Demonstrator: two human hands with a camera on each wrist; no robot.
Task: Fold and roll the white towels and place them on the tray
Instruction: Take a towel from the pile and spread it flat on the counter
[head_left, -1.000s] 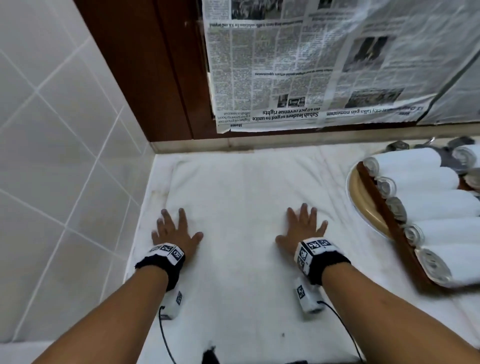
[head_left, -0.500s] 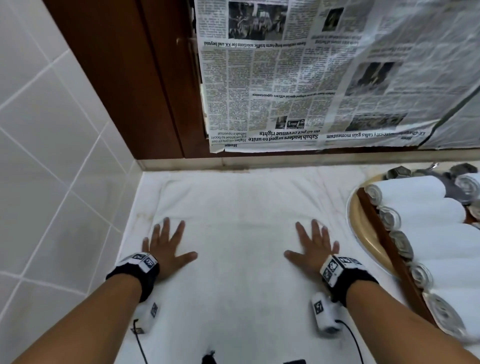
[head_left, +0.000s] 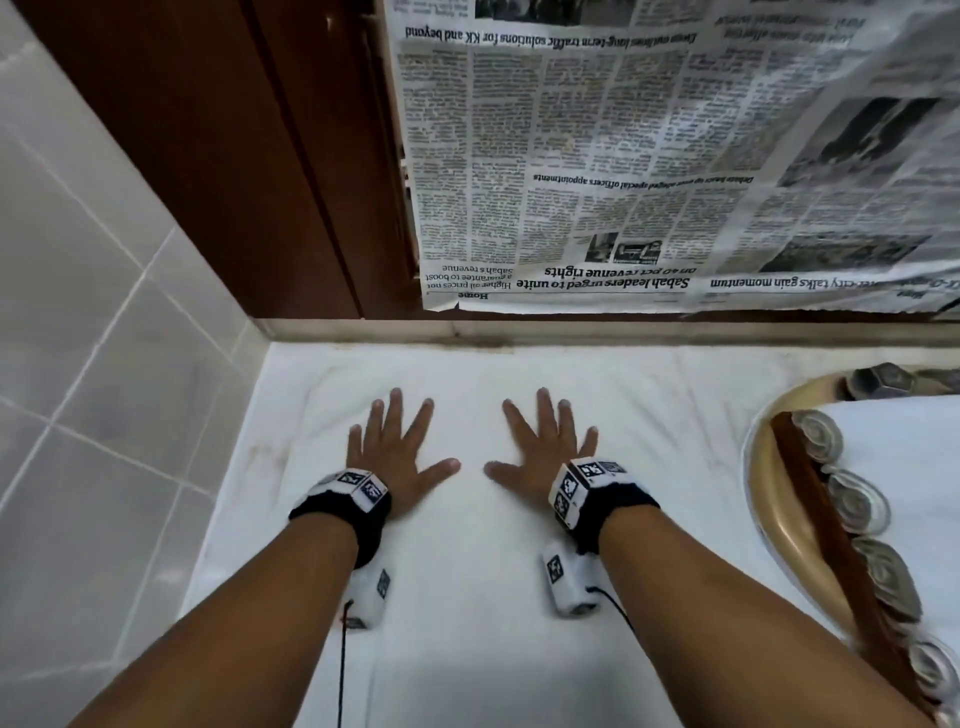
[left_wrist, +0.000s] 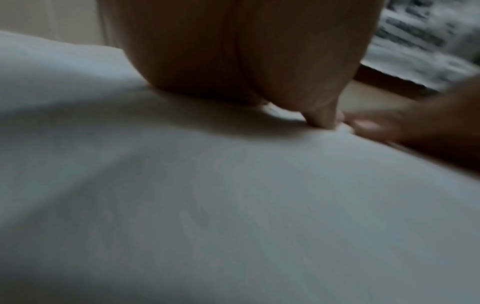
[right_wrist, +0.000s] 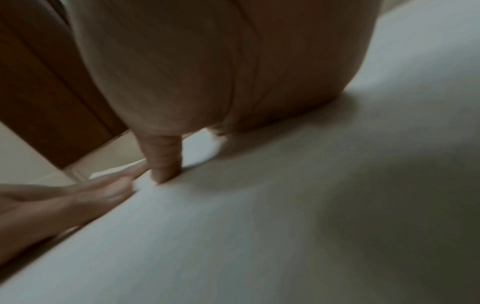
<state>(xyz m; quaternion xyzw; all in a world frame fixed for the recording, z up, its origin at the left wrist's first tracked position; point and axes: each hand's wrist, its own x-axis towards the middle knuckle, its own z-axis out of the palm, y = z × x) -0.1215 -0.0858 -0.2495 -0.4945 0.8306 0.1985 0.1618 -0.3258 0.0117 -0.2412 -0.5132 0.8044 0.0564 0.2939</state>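
Two hands lie flat in front of us, palms down on the white towel (head_left: 467, 571). Our left hand (head_left: 390, 453) has its fingers spread wide, and our right hand (head_left: 545, 449) does too. The two thumbs point at each other and are near but not touching. Both arms reach straight ahead from us, side by side. Each wrist wears a black band (head_left: 340, 512) with a small white box on it. The towel is spread out flat under both hands and goes out past them on all sides. Off to the right of our right hand is the tray (head_left: 774, 499), with rolled towels (head_left: 893, 447) lined up on it. Past our fingertips, newspaper (head_left: 649, 156) hangs on a brown wall.
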